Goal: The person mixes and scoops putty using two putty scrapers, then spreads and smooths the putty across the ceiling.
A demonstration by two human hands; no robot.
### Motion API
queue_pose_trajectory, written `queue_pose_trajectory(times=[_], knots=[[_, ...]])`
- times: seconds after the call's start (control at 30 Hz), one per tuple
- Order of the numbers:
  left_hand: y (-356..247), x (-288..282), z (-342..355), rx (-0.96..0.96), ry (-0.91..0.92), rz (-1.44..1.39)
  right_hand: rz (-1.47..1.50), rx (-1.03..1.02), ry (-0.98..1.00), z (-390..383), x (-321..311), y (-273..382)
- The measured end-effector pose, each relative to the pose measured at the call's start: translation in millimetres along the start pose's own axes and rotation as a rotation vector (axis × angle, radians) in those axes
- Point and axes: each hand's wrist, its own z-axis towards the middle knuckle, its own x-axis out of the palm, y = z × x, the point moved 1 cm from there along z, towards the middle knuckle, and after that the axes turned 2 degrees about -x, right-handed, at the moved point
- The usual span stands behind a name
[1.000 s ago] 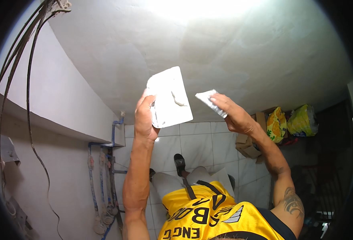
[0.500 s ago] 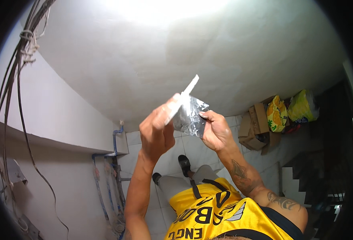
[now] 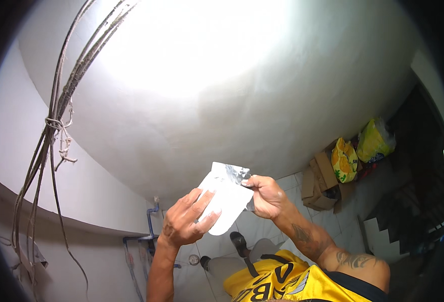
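Observation:
My left hand [image 3: 186, 217] grips a flat white piece [image 3: 230, 200] with a rounded lower end. Its fingers lie across the upper face, and the thumb is hidden beneath. My right hand [image 3: 266, 197] pinches a thin, shiny grey sheet [image 3: 237, 173] smeared with white between thumb and fingers. The white piece overlaps the sheet and covers much of it, so I cannot tell its full shape. White smudges show on the fingers of both hands. Both things are held up in front of the wall, above the floor.
A pale wall [image 3: 282, 116] curves across the view. Dark cables [image 3: 51, 131] tied with cord hang at left, near blue pipes [image 3: 151, 216]. Cardboard boxes [image 3: 317, 181], a yellow bag [image 3: 344, 160] and a green-yellow bag [image 3: 375, 141] stand at right on the tiled floor [image 3: 322, 221].
The white piece has turned from nearly edge-on to broad side up and now overlaps the grey sheet. Both hands sit lower in the picture as the view has shifted upward.

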Motion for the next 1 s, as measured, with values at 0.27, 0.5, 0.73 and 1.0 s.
queue_pose_trajectory(times=[0.27, 0.5, 0.73, 1.0], knots=[[15, -5, -10, 0.013, 0.043, 0.027, -0.062, 0.021, 0.063, -12, 7, 9], [23, -4, -29, -0.052, 0.031, 0.125, -0.054, 0.038, 0.115, -10, 10, 13], [23, 0, -52, -0.358, -0.205, 0.102, -0.226, -0.190, 0.277, 11, 66, 41], [1, 32, -87, -0.955, -0.422, -0.180, -0.306, -0.210, 0.319, 42, 118, 68]])
